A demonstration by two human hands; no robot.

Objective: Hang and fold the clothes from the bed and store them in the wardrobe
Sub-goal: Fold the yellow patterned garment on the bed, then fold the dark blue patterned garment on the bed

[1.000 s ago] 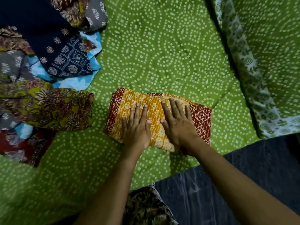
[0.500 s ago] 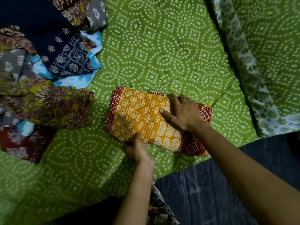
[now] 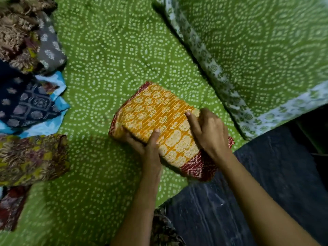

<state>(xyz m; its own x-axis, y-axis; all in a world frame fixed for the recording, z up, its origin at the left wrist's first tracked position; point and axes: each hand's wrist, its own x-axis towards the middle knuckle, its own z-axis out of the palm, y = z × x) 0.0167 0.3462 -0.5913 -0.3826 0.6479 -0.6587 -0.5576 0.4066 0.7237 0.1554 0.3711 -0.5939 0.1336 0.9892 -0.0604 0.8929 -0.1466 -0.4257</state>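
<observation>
A folded orange cloth with a red patterned border (image 3: pixel 156 112) is held just above the green dotted bedsheet (image 3: pixel 110 50), tilted up at its left end. My left hand (image 3: pixel 143 141) grips its near edge, thumb on top and fingers underneath. At the cloth's right end my right hand (image 3: pixel 209 132) grips it, thumb lying across the top and fingers curled round the far side. The red border (image 3: pixel 197 167) hangs below my right wrist.
Several folded and loose patterned clothes lie at the left: a dark blue one (image 3: pixel 26 103), a brown-yellow floral one (image 3: pixel 32 157), a grey one (image 3: pixel 49 48). A green pillow with white border (image 3: pixel 257 59) lies at the right. Dark floor (image 3: pixel 266 183) shows beyond the bed edge.
Both hands went from pressing flat on the folded cloth to gripping its edges. The cloth has come up off the sheet and turned, its left end raised.
</observation>
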